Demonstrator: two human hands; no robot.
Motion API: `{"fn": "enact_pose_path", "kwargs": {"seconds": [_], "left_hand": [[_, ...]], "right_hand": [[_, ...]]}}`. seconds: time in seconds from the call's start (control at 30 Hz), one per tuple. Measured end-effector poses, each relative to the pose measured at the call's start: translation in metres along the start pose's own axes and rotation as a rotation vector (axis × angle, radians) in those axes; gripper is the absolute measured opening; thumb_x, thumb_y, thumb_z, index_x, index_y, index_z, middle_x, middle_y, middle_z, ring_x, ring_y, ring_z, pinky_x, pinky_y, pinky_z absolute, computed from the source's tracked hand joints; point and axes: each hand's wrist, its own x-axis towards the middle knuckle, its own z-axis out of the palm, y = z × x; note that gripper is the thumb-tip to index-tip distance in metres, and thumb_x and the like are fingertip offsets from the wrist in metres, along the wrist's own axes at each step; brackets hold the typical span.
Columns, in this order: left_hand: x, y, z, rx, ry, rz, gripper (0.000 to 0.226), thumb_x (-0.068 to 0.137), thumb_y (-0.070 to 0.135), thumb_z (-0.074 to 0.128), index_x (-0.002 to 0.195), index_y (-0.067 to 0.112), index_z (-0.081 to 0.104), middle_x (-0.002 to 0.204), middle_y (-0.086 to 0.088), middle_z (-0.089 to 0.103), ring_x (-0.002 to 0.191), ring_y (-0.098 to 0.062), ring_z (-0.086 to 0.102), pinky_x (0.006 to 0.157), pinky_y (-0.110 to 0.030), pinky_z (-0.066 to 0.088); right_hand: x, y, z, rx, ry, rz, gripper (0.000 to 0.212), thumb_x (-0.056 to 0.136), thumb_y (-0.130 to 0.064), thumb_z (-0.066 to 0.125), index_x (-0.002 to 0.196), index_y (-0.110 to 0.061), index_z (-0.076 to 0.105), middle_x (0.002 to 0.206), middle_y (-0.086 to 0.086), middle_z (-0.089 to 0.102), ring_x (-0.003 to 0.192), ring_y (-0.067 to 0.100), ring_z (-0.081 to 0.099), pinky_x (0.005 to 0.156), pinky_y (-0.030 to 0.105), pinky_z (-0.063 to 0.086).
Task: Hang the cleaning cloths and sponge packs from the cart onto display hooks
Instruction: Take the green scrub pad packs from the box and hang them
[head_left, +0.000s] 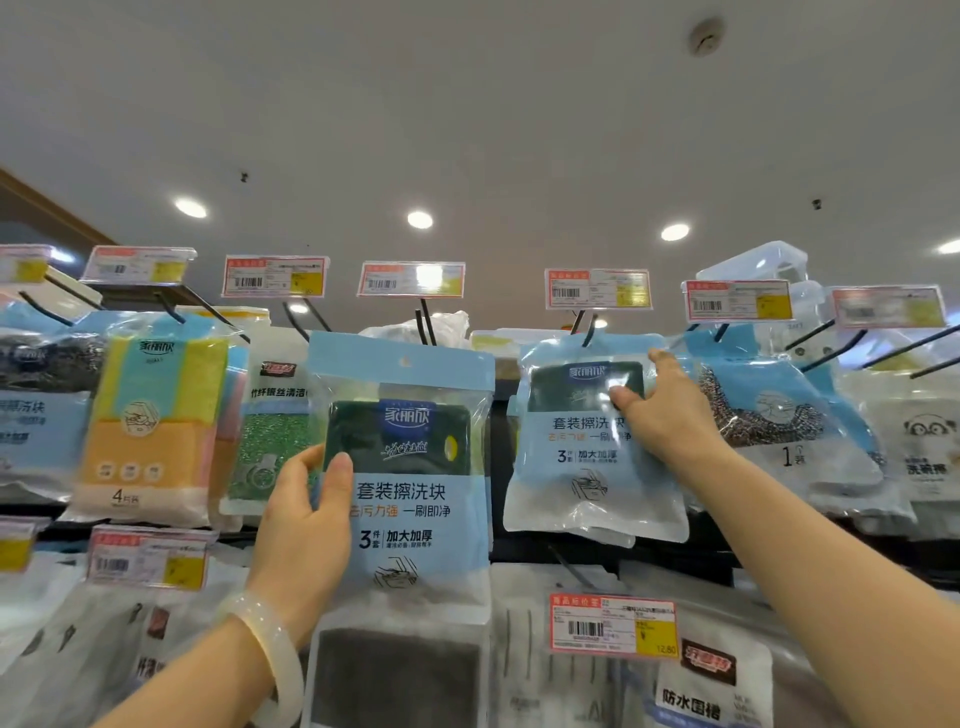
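My left hand (306, 525) grips a light-blue sponge pack (410, 467) with a dark green pad inside, holding it up in front of the display. Its hang hole sits just below a pair of black hooks (426, 325), not on them. My right hand (670, 410) reaches to the right and touches a matching sponge pack (576, 467) that hangs from a black hook (589, 327), thumb on its front and fingers along its right edge. The cart is out of view.
Price tags (413, 279) top each hook along the upper row. A yellow and orange sponge pack (150, 415) and a green scourer pack (265, 441) hang at left, a steel-wool pack (769, 415) at right. A lower row holds more packs and tags (613, 623).
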Motion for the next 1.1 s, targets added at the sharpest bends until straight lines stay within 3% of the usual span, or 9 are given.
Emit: {"fn": "enact_pose_path", "kwargs": {"seconds": [0.17,0.33,0.43,0.57,0.67,0.73,0.83,0.93,1.1], "left_hand": [[-0.004,0.001,0.002,-0.031,-0.04,-0.028,0.027,0.095,0.034,0.044,0.119,0.023,0.046,0.109,-0.001,0.059,0.102,-0.02,0.056,0.085,-0.037,0.044],[-0.007,0.004,0.005,-0.057,-0.058,-0.042,0.017,0.095,0.033,0.045,0.111,0.027,0.046,0.094,0.007,0.062,0.088,-0.011,0.06,0.069,-0.028,0.045],[-0.008,0.006,0.008,-0.061,-0.072,-0.04,0.016,0.095,0.033,0.045,0.109,0.027,0.047,0.092,0.008,0.062,0.086,-0.009,0.06,0.067,-0.026,0.045],[-0.012,0.009,0.012,-0.069,-0.088,-0.051,0.013,0.095,0.034,0.044,0.107,0.029,0.046,0.092,0.009,0.062,0.085,-0.005,0.059,0.062,-0.021,0.043],[-0.014,0.012,0.02,-0.081,-0.116,-0.059,0.01,0.095,0.034,0.044,0.104,0.031,0.047,0.094,0.005,0.063,0.086,-0.009,0.061,0.063,-0.023,0.044],[-0.016,0.015,0.028,-0.094,-0.128,-0.055,0.005,0.095,0.033,0.044,0.096,0.034,0.049,0.094,0.003,0.064,0.087,-0.012,0.062,0.066,-0.026,0.047],[-0.018,0.021,0.044,-0.09,-0.157,-0.034,0.02,0.095,0.033,0.044,0.112,0.025,0.051,0.104,0.0,0.064,0.094,-0.016,0.061,0.078,-0.031,0.048],[-0.019,0.03,0.064,-0.118,-0.226,-0.043,0.031,0.096,0.033,0.044,0.123,0.019,0.048,0.105,0.001,0.064,0.088,-0.01,0.062,0.065,-0.019,0.049],[-0.018,0.043,0.092,-0.093,-0.445,-0.03,0.068,0.092,0.017,0.053,0.146,0.032,0.014,0.114,0.008,0.058,0.099,-0.011,0.062,0.075,-0.02,0.056]], "right_hand": [[-0.019,0.001,0.021,-0.474,0.094,-0.253,0.069,0.085,-0.006,0.061,0.144,-0.008,0.026,0.148,0.021,0.015,0.138,0.038,0.019,0.115,0.044,0.02],[-0.02,0.009,0.035,-0.786,-0.069,-0.379,0.054,0.093,-0.029,0.052,0.14,-0.011,0.034,0.15,0.012,0.028,0.14,0.029,0.019,0.114,0.042,0.021],[-0.014,0.009,0.037,-0.673,-0.346,-0.241,0.06,0.098,-0.039,0.039,0.148,-0.011,0.021,0.158,0.011,0.013,0.147,0.029,0.003,0.118,0.044,0.012],[-0.02,-0.001,0.024,-0.238,-0.372,-0.117,0.044,0.1,-0.037,0.035,0.131,-0.007,0.045,0.123,0.019,0.056,0.114,0.033,0.052,0.096,0.043,0.044],[-0.034,-0.01,0.014,0.147,-0.322,-0.156,0.045,0.096,-0.045,0.037,0.112,-0.007,0.054,0.109,0.015,0.064,0.099,0.025,0.061,0.085,0.038,0.049],[-0.046,-0.014,0.006,0.374,-0.399,-0.163,0.059,0.081,-0.06,0.046,0.126,-0.022,0.042,0.113,0.004,0.063,0.098,0.013,0.063,0.085,0.033,0.05],[-0.058,-0.012,0.001,0.343,-0.411,-0.238,0.081,0.074,-0.049,0.067,0.139,-0.044,0.019,0.109,-0.006,0.058,0.089,0.008,0.068,0.073,0.023,0.052],[-0.059,-0.006,-0.004,0.318,-0.313,-0.263,0.071,0.083,-0.027,0.068,0.135,-0.047,0.024,0.104,-0.006,0.053,0.073,0.006,0.068,0.06,0.014,0.051],[-0.045,0.002,-0.025,0.133,-0.269,-0.18,0.054,0.09,-0.024,0.06,0.138,-0.032,0.037,0.115,0.004,0.053,0.106,0.023,0.057,0.097,0.045,0.047]]}}
